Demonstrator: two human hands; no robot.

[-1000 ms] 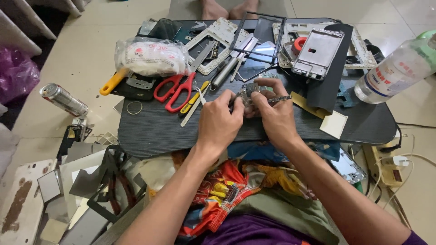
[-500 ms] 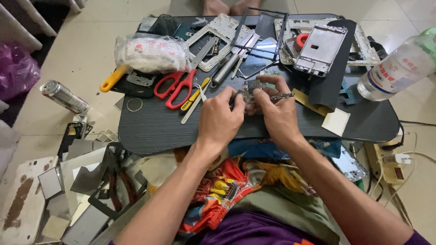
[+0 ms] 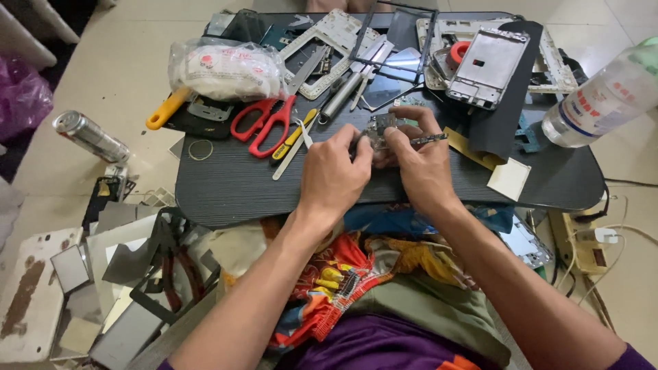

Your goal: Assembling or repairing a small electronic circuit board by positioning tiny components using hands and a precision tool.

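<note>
Small metal phone part (image 3: pixel 381 127), pinched between both hands over the middle of the dark surface (image 3: pixel 226 195). Left hand (image 3: pixel 334 175) closes fingertips on its left edge, right hand (image 3: pixel 419 164) on its right edge, plus a thin tool. Part looks light, stiff, probably fragile and easy to bend; best held by the edges. Just left of it lie red scissors (image 3: pixel 264 123), beyond those a plastic bag (image 3: pixel 226 68). Behind it, a phone frame (image 3: pixel 488 65). Far right, a clear bottle (image 3: pixel 603 99).
</note>
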